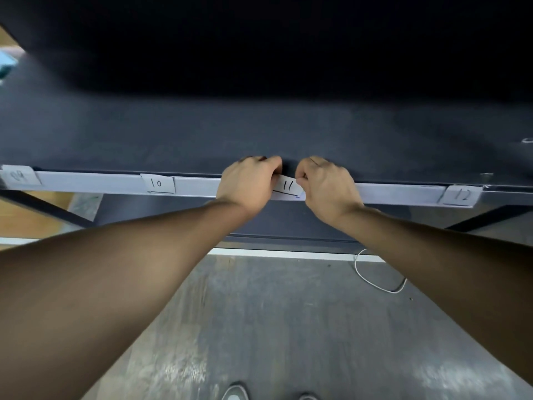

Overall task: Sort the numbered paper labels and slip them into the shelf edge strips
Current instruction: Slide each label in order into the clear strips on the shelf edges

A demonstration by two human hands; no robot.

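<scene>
A pale grey edge strip (pixel 101 184) runs along the front of a dark shelf (pixel 259 134). Paper labels sit in it: a blurred one at the far left (pixel 20 176), "10" (pixel 158 183) and "12" (pixel 461 195). Between them is the "11" label (pixel 288 187), held at the strip by both hands. My left hand (pixel 249 181) pinches its left end with curled fingers. My right hand (pixel 326 183) pinches its right end. The label's side edges are hidden under my fingers.
Below the shelf lies a grey worn floor (pixel 259 327) with a white cable loop (pixel 380 280) at the right. Two shoe tips (pixel 235 392) show at the bottom edge. Dark diagonal braces (pixel 43 207) run under the shelf at both sides.
</scene>
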